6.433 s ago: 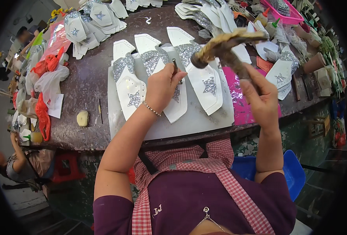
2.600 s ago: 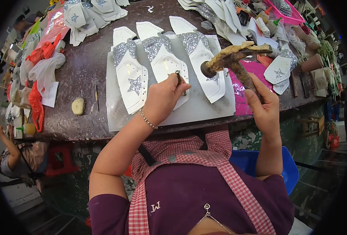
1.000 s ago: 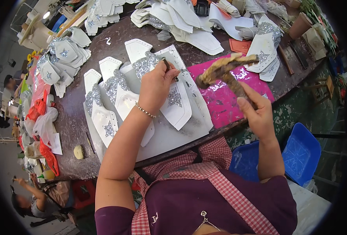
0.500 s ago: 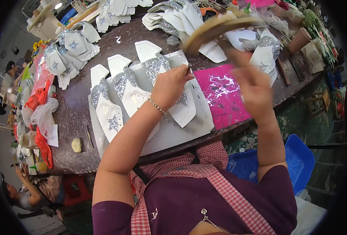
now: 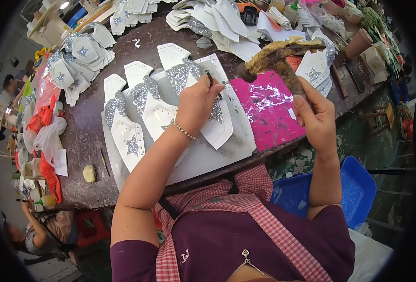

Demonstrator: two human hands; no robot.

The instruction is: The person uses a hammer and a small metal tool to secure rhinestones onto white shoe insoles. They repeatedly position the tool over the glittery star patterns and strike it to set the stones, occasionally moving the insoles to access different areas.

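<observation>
On the dark bench (image 5: 83,136) we see white glitter-trimmed shoe uppers (image 5: 144,113) spread on a pale board (image 5: 203,162). Our right hand (image 5: 316,117) clenches a worn hammer (image 5: 278,58) raised above the pink sheet (image 5: 266,108). Our left hand (image 5: 198,105) pinches a small metal punch (image 5: 211,80) upright on an upper.

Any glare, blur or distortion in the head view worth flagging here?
Head view: strong fisheye, the table edge bows and black corners vignette the frame; bright glare streaks on the pink glossy sheet; the right hand and its worn hammer are sharp, as is the left hand.

Dark worktable (image 5: 86,136), blue bin (image 5: 358,188)
</observation>
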